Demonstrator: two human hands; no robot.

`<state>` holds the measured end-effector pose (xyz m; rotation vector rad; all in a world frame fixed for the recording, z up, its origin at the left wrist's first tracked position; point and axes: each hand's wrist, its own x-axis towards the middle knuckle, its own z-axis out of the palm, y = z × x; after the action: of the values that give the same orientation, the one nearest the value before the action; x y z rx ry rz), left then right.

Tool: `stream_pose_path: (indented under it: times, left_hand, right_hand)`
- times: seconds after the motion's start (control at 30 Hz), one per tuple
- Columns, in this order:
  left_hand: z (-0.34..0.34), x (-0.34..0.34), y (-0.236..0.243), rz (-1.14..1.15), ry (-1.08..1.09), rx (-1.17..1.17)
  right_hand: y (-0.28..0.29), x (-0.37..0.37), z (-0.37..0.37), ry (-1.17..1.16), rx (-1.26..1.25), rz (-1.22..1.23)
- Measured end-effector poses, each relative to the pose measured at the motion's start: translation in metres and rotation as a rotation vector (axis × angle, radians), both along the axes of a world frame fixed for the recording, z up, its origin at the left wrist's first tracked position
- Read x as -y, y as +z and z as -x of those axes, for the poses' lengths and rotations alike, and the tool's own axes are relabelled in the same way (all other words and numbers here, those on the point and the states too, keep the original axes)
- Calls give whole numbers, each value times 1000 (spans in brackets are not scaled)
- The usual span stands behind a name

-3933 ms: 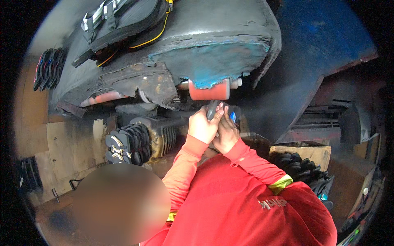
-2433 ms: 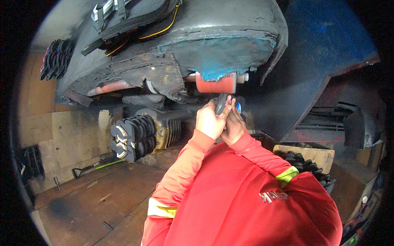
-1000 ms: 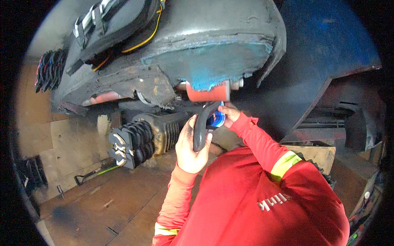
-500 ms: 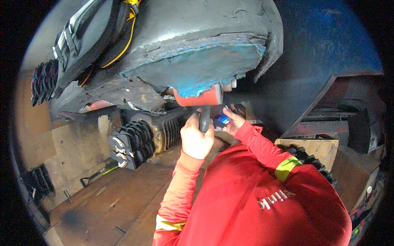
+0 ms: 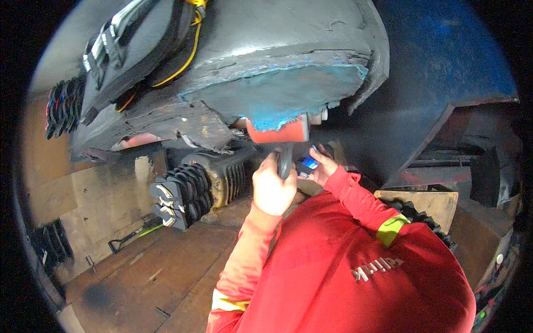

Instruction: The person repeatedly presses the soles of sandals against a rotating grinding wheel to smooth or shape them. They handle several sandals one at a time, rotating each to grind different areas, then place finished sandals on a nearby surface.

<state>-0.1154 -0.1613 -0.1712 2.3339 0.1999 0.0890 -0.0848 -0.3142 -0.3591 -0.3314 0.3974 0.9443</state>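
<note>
Below the grey hood's (image 5: 288, 33) red cylindrical roller (image 5: 280, 134) and ragged blue edge (image 5: 276, 114), the left hand (image 5: 273, 186) clamped a dark curved sole (image 5: 286, 162), narrowly apart from the glossy blue piece (image 5: 309, 162) the right hand (image 5: 326, 170) pinched.

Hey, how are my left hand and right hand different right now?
Your left hand grips a dark sole; your right hand holds a blue part. In the picture, the left hand sits below the red roller, while the right hand is off to the roller's lower right. Both are bare, with red sleeves.
</note>
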Motion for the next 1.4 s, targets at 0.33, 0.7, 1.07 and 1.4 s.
stream_pose_path:
  times: [0.33,0.7,1.07,1.4]
  left_hand:
    - [31,-6,22,1,-8,110]
    - [11,1,5,77,30,8]
    - [8,5,10,90,13,-67]
    - [18,2,25,18,-34,83]
  right_hand:
    - [25,-12,-13,-91,216,59]
    - [12,6,-4,-105,120,62]
    - [15,7,-4,-90,47,31]
    - [27,9,-5,-47,179,-11]
